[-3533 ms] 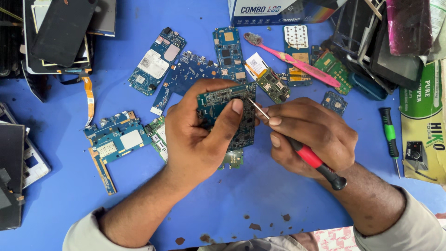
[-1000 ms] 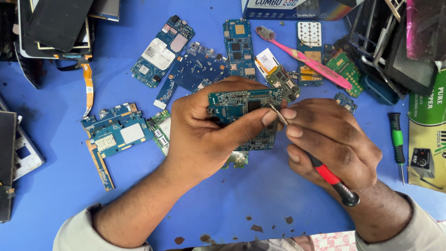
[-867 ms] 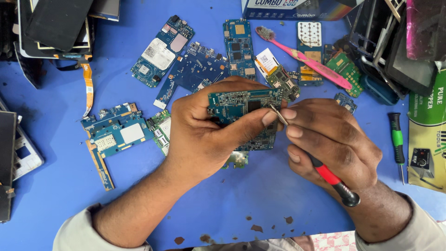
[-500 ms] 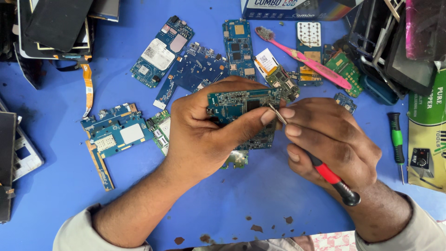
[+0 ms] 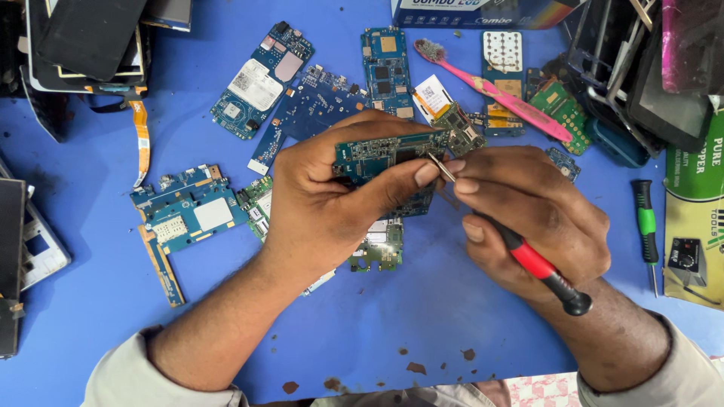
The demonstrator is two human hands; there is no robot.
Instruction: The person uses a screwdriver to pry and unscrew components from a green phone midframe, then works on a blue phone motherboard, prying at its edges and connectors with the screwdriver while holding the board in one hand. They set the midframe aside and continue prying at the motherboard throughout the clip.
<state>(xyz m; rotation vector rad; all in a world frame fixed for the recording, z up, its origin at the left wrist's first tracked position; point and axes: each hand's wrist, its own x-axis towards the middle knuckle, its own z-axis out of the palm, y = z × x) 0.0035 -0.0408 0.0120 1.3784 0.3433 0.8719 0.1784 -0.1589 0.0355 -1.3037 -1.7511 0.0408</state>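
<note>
The left hand [image 5: 324,203] is clamped on a teal circuit board [image 5: 385,151], raised above the blue surface [image 5: 422,332] near centre. The right hand [image 5: 535,218] grips a red-handled screwdriver [image 5: 528,260], tip at the board. The board looks light, stiff and fragile, best held by its edges.

The scene is seen from a single head-worn camera, aimed steeply downward from above the blue work surface [image 5: 422,332]. The view is taken from the person's own side, so both forearms are seen entering from the bottom edge. It is held close: the left hand [image 5: 324,203] and right hand [image 5: 535,218] are framed near the centre, and the surrounding clutter is cut off by every edge.
</note>
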